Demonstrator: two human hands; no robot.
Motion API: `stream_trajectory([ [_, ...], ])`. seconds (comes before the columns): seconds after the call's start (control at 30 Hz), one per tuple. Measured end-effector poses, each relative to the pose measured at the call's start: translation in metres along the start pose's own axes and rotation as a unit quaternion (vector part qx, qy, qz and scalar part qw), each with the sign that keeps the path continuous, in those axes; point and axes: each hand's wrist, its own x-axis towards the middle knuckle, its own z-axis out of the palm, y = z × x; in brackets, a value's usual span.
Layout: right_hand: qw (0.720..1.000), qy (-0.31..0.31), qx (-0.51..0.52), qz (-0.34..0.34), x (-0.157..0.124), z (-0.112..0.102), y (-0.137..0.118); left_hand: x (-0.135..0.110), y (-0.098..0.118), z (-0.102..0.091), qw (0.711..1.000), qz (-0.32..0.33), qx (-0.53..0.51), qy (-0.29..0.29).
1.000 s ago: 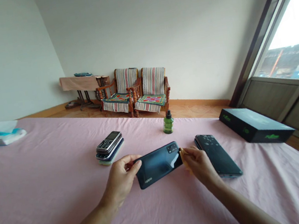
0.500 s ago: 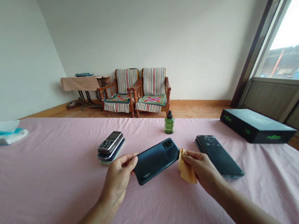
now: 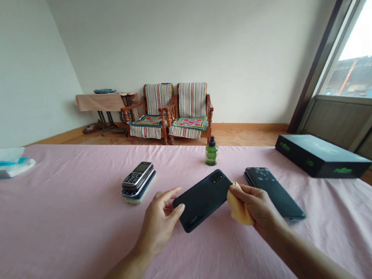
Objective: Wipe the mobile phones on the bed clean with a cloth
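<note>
A pink-clothed table (image 3: 64,229) in a bare room, with a dark smartphone (image 3: 202,199) between my hands.

My left hand (image 3: 159,223) gripped the phone by its near left end, thumb and fingertips closed on its edges, the phone back-up and slanted low over the cloth; whether it touched the table I could not tell. My right hand (image 3: 258,207) pinched a folded yellow cloth (image 3: 239,208) tight between thumb and fingers, pressed against the phone's right edge. A second dark phone (image 3: 275,192) lay flat just beside my right hand. A stack of phones (image 3: 138,182) sat beyond my left hand, a small green bottle (image 3: 211,152) farther back, a black box (image 3: 321,156) at the right edge, and two striped chairs (image 3: 169,118) by the far wall.
</note>
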Motion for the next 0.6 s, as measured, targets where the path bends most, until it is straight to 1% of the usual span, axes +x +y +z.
stream_trajectory([
  [0.07,1.000,0.012,0.007,-0.004,0.002,-0.001,-0.001,-0.005,0.005,0.002,0.998,0.057,0.030,-0.011],
  [0.13,1.000,0.020,0.011,-0.004,0.003,-0.003,-0.002,-0.008,0.011,0.003,0.990,0.114,0.073,-0.043],
  [0.2,1.000,0.025,0.011,0.000,0.005,-0.005,-0.003,-0.010,0.016,0.002,0.975,0.164,0.134,-0.065],
  [0.33,1.000,0.023,0.011,0.012,0.006,-0.006,-0.005,-0.009,0.018,-0.005,0.940,0.234,0.234,-0.079],
  [0.4,1.000,0.020,0.013,0.019,0.006,-0.006,-0.005,-0.008,0.018,-0.009,0.919,0.264,0.282,-0.075],
  [0.53,0.999,0.017,0.020,0.029,0.006,-0.006,-0.004,-0.011,0.027,-0.011,0.867,0.334,0.369,-0.027],
  [0.6,0.999,0.014,0.023,0.034,0.006,-0.006,-0.004,-0.014,0.033,-0.011,0.840,0.384,0.382,-0.038],
])
